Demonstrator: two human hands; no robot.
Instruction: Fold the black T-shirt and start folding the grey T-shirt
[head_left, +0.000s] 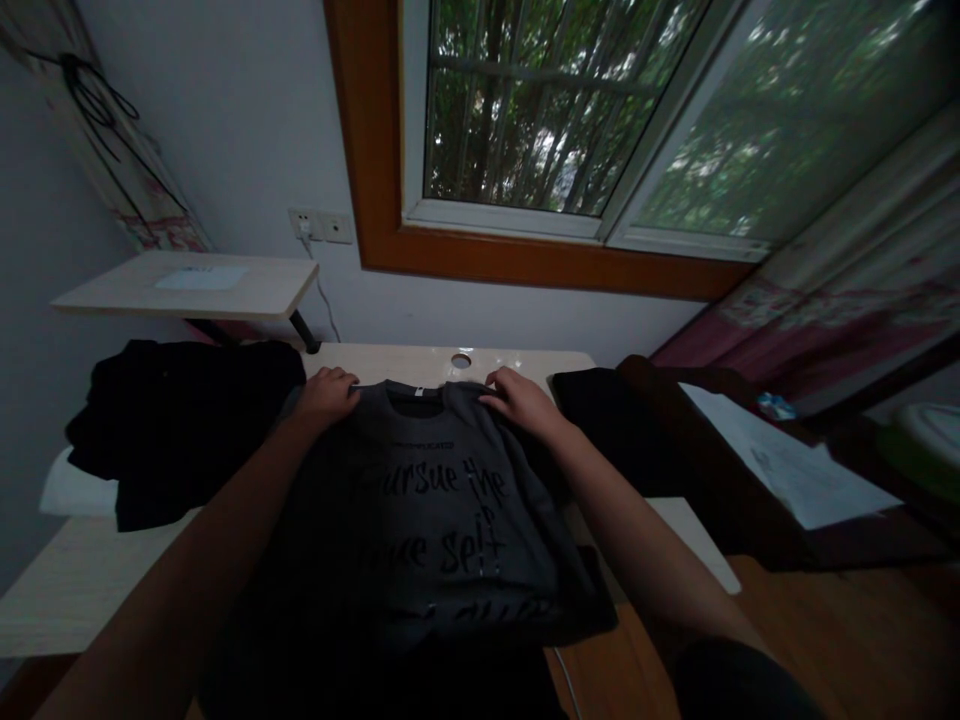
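A dark grey shirt [442, 500] with black printed lettering lies spread on the light wooden desk, its collar toward the wall and its lower part over the near edge. At its left shoulder edge, my left hand [328, 395] has its fingers closed on the cloth. My right hand [525, 403] pinches the opposite shoulder between thumb and fingers. The hem end fades into shadow close to my body.
Left of the shirt is a pile of black clothing [202, 420], below a raised shelf [255, 285] with a paper. Dark folded cloth [607, 410] lies at the right. Beyond it a white sheet [780, 460] rests on dark brown furniture. A window [555, 120] is above the desk.
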